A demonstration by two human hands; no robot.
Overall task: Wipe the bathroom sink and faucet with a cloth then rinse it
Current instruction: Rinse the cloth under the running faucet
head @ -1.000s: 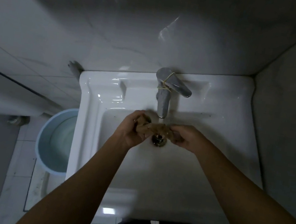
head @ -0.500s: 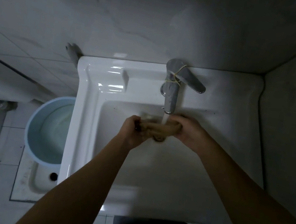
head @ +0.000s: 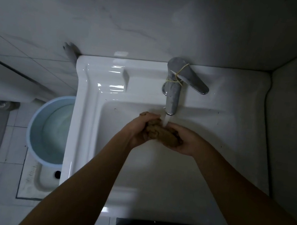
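A bunched brown cloth (head: 161, 136) is squeezed between both my hands over the white sink basin (head: 154, 171). My left hand (head: 139, 130) grips its left end and my right hand (head: 184, 140) wraps its right end. Water runs from the chrome faucet (head: 172, 94) spout straight onto the cloth. The faucet lever (head: 194, 80) points to the right, and a yellow rubber band is looped around the faucet body. The drain is hidden under the cloth and hands.
A light blue bucket (head: 49, 128) with water stands on the floor left of the sink, beside a floor drain tray (head: 41, 181). Tiled walls close in behind and on the right of the sink. My dark clothing shows at the bottom edge.
My hands have drawn closer together, bunching the stretched cloth into a wad under the running water. The camera view has shifted slightly, so the sink sits more to the right.
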